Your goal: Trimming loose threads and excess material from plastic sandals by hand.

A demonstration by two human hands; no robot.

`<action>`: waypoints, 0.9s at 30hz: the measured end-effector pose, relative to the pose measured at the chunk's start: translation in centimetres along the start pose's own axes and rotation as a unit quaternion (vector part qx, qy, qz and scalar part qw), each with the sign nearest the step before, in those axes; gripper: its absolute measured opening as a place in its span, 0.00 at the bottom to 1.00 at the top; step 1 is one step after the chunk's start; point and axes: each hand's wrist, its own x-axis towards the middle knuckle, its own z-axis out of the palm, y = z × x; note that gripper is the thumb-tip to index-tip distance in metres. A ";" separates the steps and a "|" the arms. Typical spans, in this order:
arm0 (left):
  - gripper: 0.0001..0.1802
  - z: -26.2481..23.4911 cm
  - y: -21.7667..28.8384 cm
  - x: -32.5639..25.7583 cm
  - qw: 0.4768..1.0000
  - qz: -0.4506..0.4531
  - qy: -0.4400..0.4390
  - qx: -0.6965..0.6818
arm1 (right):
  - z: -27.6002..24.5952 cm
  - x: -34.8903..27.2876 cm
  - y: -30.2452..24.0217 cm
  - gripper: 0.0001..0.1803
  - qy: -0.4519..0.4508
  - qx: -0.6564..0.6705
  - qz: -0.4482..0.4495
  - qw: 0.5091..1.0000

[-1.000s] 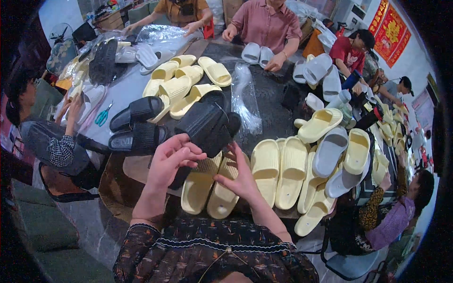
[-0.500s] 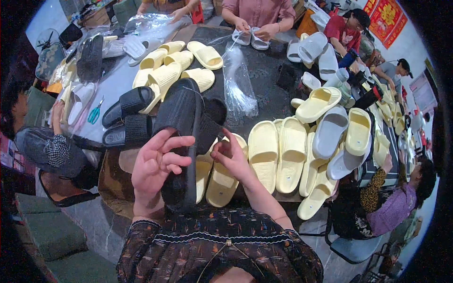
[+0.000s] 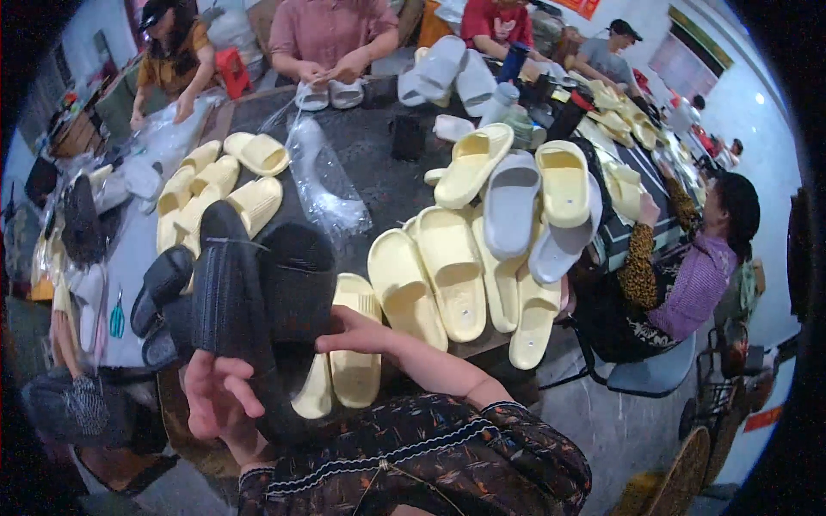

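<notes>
Two black slides (image 3: 258, 292) held upright, side by side, over the near edge of the dark table (image 3: 379, 172). The left hand (image 3: 219, 400) cups the lower end of the left slide from below, fingers curled loosely round its edge; the right hand (image 3: 357, 331) closes on the side of the right slide, thumb forward. Held together this way, the two can be matched as a pair. Both are matte black with thick moulded soles; the left one shows fine ribbing along its length, the right one appears smoother, though shadow hides much of it. More black slides (image 3: 159, 288) lie just to the left on the table. Pale yellow slides (image 3: 430, 275) lie in rows to the right, grey ones (image 3: 512, 206) among them. A clear plastic bag (image 3: 323, 185) lies beyond.
</notes>
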 end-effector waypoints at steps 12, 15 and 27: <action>0.38 2.2 -3.1 2.5 0.917 -0.312 0.217 0.121 | -3.7 -4.1 -0.7 0.48 0.247 -0.317 -0.117 0.908; 0.44 2.1 -4.2 1.7 0.904 -0.375 0.205 0.032 | -3.1 -4.6 -1.8 0.50 0.238 -0.358 -0.065 0.901; 0.17 0.7 -3.5 4.6 0.758 -0.375 0.108 0.523 | -3.6 -6.2 -6.4 0.52 0.154 -0.513 0.023 0.844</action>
